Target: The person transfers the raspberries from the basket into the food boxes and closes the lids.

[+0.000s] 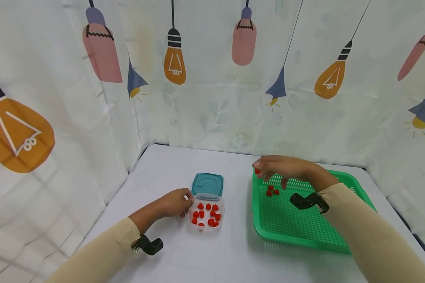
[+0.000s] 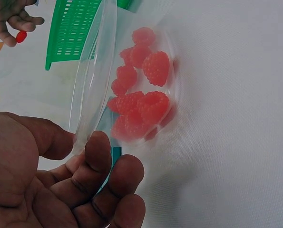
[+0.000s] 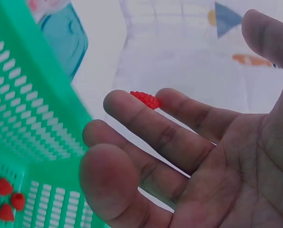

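My left hand [image 1: 175,202] pinches the left rim of a clear plastic container [image 1: 205,198] between thumb and fingers. Several red raspberries [image 2: 155,69] lie inside the container, which the left wrist view shows close up. Over the left far corner of a green basket [image 1: 297,224], my right hand [image 1: 287,167] holds a single raspberry [image 3: 146,99]. That berry is pinched between two fingertips, with the thumb spread away in the right wrist view. Three more raspberries [image 1: 270,191] lie together on the basket's floor, below the right hand.
A teal lid [image 1: 207,184] lies flat just behind the container. The white table [image 1: 233,251] runs back to a patterned curtain [image 1: 212,114], which also hangs along the left side. The basket's raised rim stands to the right of the container.
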A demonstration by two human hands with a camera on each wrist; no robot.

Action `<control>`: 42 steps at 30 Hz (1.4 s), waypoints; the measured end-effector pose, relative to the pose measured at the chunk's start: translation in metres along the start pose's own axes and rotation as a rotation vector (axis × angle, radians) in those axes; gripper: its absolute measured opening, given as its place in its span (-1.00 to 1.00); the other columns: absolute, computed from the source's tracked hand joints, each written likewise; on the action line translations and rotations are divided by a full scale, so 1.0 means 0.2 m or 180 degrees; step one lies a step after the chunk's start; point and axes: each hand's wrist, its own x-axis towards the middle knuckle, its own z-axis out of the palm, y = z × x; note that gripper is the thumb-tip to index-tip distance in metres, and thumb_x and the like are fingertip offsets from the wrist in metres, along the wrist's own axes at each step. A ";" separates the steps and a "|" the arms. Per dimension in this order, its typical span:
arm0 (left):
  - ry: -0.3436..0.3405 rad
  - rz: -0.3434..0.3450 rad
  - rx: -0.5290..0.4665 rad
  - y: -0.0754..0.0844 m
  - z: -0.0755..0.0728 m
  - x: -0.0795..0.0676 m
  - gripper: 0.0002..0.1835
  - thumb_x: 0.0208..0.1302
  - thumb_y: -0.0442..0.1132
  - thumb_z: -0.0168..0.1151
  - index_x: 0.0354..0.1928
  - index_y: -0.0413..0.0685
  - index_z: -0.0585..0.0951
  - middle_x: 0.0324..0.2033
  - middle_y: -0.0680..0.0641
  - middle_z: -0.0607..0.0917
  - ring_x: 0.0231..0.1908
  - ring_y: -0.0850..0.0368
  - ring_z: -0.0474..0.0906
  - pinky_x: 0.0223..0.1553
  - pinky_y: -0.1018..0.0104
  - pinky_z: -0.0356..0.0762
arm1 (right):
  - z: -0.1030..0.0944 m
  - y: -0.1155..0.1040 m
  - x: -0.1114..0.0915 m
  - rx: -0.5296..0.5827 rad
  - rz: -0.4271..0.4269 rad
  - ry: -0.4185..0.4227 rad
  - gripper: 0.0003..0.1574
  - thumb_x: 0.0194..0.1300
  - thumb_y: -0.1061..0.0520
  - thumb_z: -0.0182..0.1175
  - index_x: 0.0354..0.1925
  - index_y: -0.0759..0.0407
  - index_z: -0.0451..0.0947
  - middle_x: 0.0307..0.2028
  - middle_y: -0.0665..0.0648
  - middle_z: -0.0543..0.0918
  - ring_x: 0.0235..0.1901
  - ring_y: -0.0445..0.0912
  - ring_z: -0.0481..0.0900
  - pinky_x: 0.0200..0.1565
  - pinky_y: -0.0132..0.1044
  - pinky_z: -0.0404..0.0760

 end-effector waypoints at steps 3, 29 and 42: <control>0.0013 0.0002 -0.0003 0.00 0.00 -0.01 -0.82 0.50 -0.17 0.19 0.01 -0.07 0.53 -0.46 -0.05 0.64 -0.46 0.05 0.55 -0.40 0.26 0.51 | 0.03 -0.04 0.03 -0.0028 -0.0047 -0.0058 -0.16 0.46 -0.44 0.00 0.41 0.06 0.33 0.20 0.13 0.62 0.22 0.11 0.53 -0.31 0.02 0.67; -0.0030 0.0008 -0.0025 -0.01 -0.01 0.00 -0.82 0.49 -0.15 0.19 -0.01 -0.05 0.53 -0.43 -0.06 0.64 -0.43 0.05 0.56 -0.38 0.24 0.53 | 0.35 -0.25 0.27 0.0145 -0.0270 -0.0560 -0.18 0.39 -0.45 0.06 0.42 -0.08 0.35 0.15 0.03 0.64 0.12 -0.01 0.61 -0.26 0.04 0.71; -0.0034 0.0032 -0.0048 -0.03 0.00 0.01 -0.82 0.47 -0.15 0.21 -0.03 -0.05 0.52 -0.43 -0.06 0.64 -0.44 0.04 0.56 -0.40 0.26 0.55 | 0.49 -0.24 0.34 0.0122 -0.0311 -0.0826 -0.17 0.40 -0.40 0.08 0.41 0.02 0.36 0.05 0.03 0.69 0.03 0.02 0.68 -0.31 0.03 0.72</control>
